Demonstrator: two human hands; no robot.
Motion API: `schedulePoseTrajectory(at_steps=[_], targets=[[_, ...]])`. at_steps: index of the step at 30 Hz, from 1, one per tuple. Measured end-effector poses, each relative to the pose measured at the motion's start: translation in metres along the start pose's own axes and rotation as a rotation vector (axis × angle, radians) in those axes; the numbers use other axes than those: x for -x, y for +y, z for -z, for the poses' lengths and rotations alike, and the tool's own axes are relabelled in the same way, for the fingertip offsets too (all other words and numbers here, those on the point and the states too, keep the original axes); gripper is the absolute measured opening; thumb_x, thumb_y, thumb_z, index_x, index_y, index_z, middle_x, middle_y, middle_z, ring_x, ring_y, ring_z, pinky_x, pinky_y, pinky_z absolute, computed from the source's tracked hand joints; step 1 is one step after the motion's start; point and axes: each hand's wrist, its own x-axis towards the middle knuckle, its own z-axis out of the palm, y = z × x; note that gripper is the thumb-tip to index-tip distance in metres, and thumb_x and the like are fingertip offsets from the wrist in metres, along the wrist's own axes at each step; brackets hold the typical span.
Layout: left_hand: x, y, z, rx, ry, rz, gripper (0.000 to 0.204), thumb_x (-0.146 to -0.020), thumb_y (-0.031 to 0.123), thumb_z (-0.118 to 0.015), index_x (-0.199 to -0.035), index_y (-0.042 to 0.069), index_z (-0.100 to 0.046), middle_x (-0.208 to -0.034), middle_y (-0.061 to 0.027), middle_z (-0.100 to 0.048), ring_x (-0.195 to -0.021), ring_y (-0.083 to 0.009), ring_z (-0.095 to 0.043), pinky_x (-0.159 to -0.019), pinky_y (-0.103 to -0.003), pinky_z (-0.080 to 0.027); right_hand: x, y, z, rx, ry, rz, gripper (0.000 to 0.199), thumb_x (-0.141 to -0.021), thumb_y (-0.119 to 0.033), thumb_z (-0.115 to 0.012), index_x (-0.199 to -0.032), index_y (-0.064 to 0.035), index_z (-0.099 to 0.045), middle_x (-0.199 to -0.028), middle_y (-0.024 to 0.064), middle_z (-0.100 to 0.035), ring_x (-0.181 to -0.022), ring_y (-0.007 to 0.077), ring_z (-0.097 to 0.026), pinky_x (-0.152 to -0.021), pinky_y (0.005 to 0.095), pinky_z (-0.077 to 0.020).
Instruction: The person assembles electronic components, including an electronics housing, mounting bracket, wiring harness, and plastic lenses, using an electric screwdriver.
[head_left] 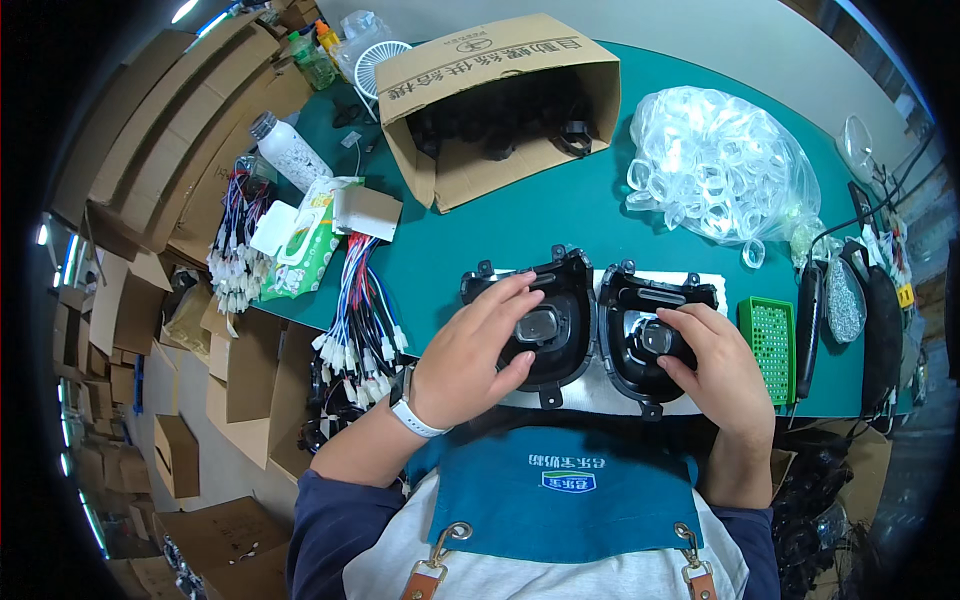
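Two black lamp housings lie side by side on a white foam pad point(708, 284) near the table's front edge. A small clear lens point(537, 326) sits in the middle of the left housing point(568, 375). My left hand point(475, 352) rests across this housing's left side, fingers spread and thumb apart near the lens. On the right housing point(630, 373), my right hand point(722, 368) has its index finger and thumb at opposite edges of another clear lens point(655, 338). The palms hide part of both housings' outer sides.
A cardboard box point(500, 75) of black parts stands at the back. Right of it lies a plastic bag point(715, 165) of clear rings. A green tray point(767, 350) is beside the pad. Wire bundles point(362, 310), a wipes pack point(305, 250) and a white bottle point(291, 152) are left.
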Motion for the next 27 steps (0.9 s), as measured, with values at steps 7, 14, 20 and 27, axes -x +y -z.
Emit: schedulePoseTrajectory(at_steps=[7, 14, 20, 27], targets=[[0.005, -0.009, -0.015, -0.154, 0.014, -0.061, 0.05, -0.08, 0.013, -0.07, -0.127, 0.003, -0.056, -0.132, -0.0126, -0.058, -0.118, -0.029, -0.056, -0.098, -0.039, -0.043, -0.005, -0.002, 0.003, -0.005, -0.038, -0.017, 0.047, -0.072, -0.006, -0.076, -0.116, -0.0022, -0.061, -0.104, 0.0129, -0.06, -0.098, 0.0325, -0.059, -0.086, 0.0392, -0.0485], [0.005, -0.004, -0.016, -0.124, 0.042, -0.058, 0.057, -0.077, 0.016, -0.073, -0.129, 0.003, -0.053, -0.137, -0.0144, -0.052, -0.12, -0.0328, -0.053, -0.099, -0.04, -0.042, -0.007, -0.005, -0.002, 0.011, -0.013, -0.014, 0.045, -0.073, -0.007, -0.076, -0.116, -0.0053, -0.062, -0.101, 0.0115, -0.059, -0.096, 0.0313, -0.058, -0.084, 0.0396, -0.048], [0.017, -0.013, -0.02, -0.155, 0.065, -0.142, 0.063, -0.076, 0.024, -0.075, -0.131, 0.004, -0.05, -0.138, -0.0193, -0.048, -0.125, -0.0366, -0.049, -0.101, -0.045, -0.04, -0.008, -0.003, -0.003, 0.009, -0.03, 0.004, 0.045, -0.072, -0.008, -0.077, -0.114, -0.0054, -0.063, -0.102, 0.0115, -0.059, -0.096, 0.031, -0.058, -0.083, 0.0391, -0.0478], [0.03, -0.026, -0.031, -0.198, 0.213, -0.243, 0.08, -0.081, 0.063, -0.063, -0.135, 0.006, -0.047, -0.141, -0.0269, -0.04, -0.131, -0.0477, -0.04, -0.105, -0.056, -0.032, -0.008, -0.013, -0.008, 0.032, 0.014, -0.053, 0.044, -0.069, -0.007, -0.079, -0.11, -0.0058, -0.063, -0.102, 0.0119, -0.057, -0.096, 0.0306, -0.056, -0.083, 0.039, -0.0474]])
